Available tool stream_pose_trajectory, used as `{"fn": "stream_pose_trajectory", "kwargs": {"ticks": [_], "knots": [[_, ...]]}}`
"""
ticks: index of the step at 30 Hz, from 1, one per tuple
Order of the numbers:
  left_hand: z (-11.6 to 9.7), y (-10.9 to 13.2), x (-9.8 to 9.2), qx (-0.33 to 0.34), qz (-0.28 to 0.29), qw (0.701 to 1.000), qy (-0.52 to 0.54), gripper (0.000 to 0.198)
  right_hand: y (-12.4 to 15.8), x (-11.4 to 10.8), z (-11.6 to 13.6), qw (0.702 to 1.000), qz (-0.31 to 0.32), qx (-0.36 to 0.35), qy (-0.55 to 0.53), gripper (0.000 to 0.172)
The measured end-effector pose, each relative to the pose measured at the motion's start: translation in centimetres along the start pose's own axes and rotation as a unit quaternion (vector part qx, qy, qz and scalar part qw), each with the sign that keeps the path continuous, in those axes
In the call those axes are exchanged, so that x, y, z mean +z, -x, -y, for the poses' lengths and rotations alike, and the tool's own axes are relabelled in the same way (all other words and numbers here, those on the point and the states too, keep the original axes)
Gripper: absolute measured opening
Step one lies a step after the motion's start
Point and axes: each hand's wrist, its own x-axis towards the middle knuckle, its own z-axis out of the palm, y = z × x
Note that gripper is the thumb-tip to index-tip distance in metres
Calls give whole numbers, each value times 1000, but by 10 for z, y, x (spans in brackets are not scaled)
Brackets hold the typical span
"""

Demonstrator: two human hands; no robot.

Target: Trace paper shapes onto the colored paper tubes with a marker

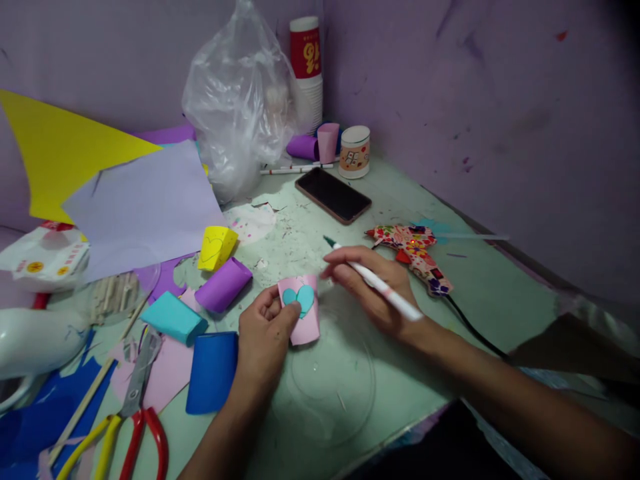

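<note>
My left hand (267, 330) pinches a pink paper tube (305, 331) near the middle of the table. Its front carries a light blue heart (306, 298), partly under my thumb. In my right hand (375, 287) is a white marker (385, 293), its dark green tip uncovered and pointing up to the left, apart from the tube. Beside my left hand lie a dark blue tube (213, 373), a turquoise tube (175, 318), a purple tube (223, 285) and a yellow tube (217, 247) with a heart outline.
Red-and-yellow-handled scissors (135, 393) lie at the lower left among paper scraps. A floral glue gun (415, 253) with a black cord is on the right. Behind are a phone (333, 195), a paper cup (355, 153), a plastic bag (240, 100) and large paper sheets (150, 200).
</note>
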Motion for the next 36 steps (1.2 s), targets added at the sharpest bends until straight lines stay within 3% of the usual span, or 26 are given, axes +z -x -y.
{"fn": "stream_pose_trajectory", "kwargs": {"ticks": [6,12,17,22,27,32,36], "knots": [[1,-1,-2,1,10,1000,1,42,-42,7,-4,973,218,-33,71,28],[2,-3,-2,5,5,1000,-7,49,-59,20,-10,947,320,14,3,34],[-1,-2,-1,3,6,1000,-7,44,-60,23,-13,941,327,73,-56,31],[-3,-1,0,-8,13,1000,7,43,-55,24,-22,939,310,57,-136,27],[-12,4,2,-28,16,999,-12,48,-53,24,-27,941,299,60,-150,26],[-3,13,4,-10,-52,994,-99,64,-51,21,-21,944,289,66,-145,23],[11,21,12,22,-110,980,-163,53,-47,21,-18,946,275,69,-154,23]]}}
